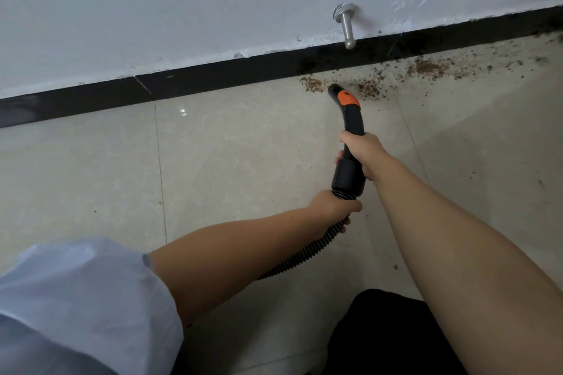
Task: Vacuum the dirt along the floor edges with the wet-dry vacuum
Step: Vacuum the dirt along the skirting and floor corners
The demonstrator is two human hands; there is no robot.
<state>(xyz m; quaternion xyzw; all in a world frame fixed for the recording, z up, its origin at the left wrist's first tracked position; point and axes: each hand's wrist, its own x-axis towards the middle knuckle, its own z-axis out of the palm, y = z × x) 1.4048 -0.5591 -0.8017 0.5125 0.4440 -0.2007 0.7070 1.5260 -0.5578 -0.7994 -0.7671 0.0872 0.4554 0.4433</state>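
A black vacuum nozzle (345, 109) with an orange collar curves down to the tiled floor, its tip right beside a patch of brown dirt (313, 84) at the black skirting (213, 76). My right hand (362, 155) grips the nozzle's handle. My left hand (333, 207) holds the black ribbed hose (301, 256) just behind the cuff. More brown dirt (432, 70) lies scattered along the floor edge to the right of the nozzle.
A metal door stopper (346, 24) sticks out of the white wall just above the skirting, behind the nozzle tip. Beige glossy tiles (228, 161) cover the floor. A dark shape (390, 335) sits at the bottom of the view.
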